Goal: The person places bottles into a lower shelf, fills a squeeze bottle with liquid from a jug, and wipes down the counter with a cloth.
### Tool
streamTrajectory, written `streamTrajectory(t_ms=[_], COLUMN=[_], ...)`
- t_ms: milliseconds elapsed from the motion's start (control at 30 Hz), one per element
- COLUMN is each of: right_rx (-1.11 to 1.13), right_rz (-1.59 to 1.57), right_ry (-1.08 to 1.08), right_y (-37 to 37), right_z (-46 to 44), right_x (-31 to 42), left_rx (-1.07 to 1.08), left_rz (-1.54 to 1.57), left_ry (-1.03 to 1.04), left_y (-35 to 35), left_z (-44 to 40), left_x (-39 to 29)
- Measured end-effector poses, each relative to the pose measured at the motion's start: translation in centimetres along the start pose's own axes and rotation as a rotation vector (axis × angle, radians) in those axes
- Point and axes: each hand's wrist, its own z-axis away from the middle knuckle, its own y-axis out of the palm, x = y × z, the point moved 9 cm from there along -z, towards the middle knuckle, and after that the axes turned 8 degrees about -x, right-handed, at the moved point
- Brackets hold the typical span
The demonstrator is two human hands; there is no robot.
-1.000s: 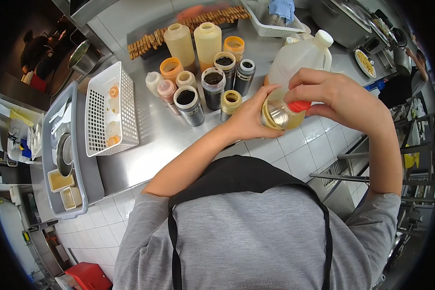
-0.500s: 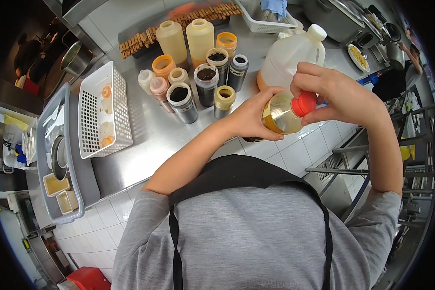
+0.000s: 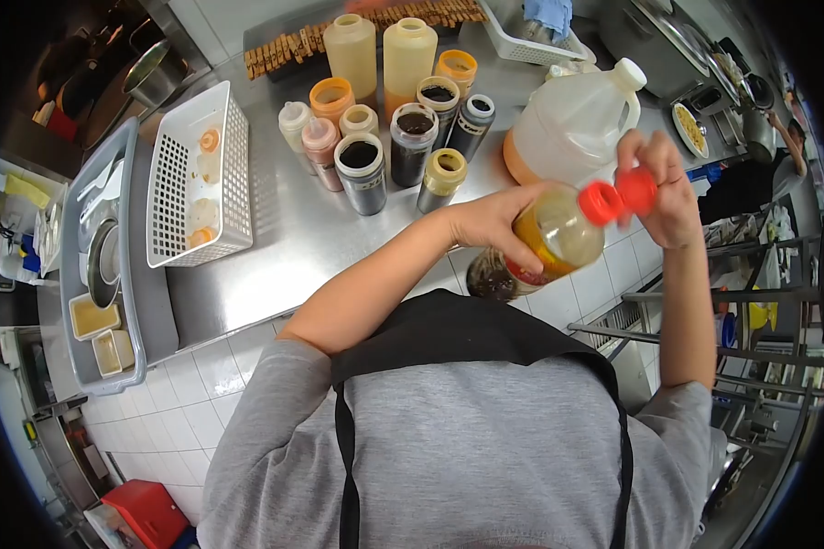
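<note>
Steel counter (image 3: 247, 297) is holding a big jug (image 3: 554, 133) just beyond the clear bottle (image 3: 572, 231), which the left hand (image 3: 493, 224) is gripping around its side near the counter's front edge. Right hand (image 3: 670, 194) is pinching the red cap (image 3: 639, 189), fingers mostly closed, right at the bottle's red neck (image 3: 599, 202); can't tell if fully detached. Step looks like uncapping, so next move is probably calling for a steady bottle.
</note>
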Motion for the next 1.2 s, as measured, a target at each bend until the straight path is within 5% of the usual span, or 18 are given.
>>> streamTrajectory(t_ms=[100,167,233,300,367,533,600,767,1200], right_rx=[-0.294,-0.285,-0.158,-0.187,-0.268,-0.302,-0.278,-0.198,-0.137], right_rz=[-0.168,0.027,0.086,0.336,0.260,0.281,0.480,0.922,1.208], right_ry=[0.029,-0.066,0.020,0.280,0.313,0.370,0.372,0.308,0.327], right_y=[-4.8,-1.8,1.5,2.5,3.0,3.2,3.2,3.0,3.7], right_z=[1.6,2.5,4.0,6.2,6.3,5.3,4.6,3.8,1.7], right_x=[-3.5,-4.4,-8.3,-13.2,-13.7,-11.5,-9.3,-7.0,-4.4], left_rx=[-0.079,-0.187,-0.218,-0.245,-0.358,-0.502,-0.658,-0.606,-0.563], left_rz=[0.210,0.275,0.377,0.481,0.576,0.488,0.203,0.406,0.488], left_ry=[-0.069,-0.024,0.017,0.057,-0.019,0.016,0.115,-0.023,0.060], left_y=[-0.7,-1.1,-1.0,-0.8,-1.0,-1.1,-2.2,-1.6,-2.2], left_z=[0.3,0.7,1.0,1.2,1.6,2.1,2.9,3.3,3.0], left_x=[1.3,1.8,2.7,3.1,4.3,5.0,4.2,4.7,4.6])
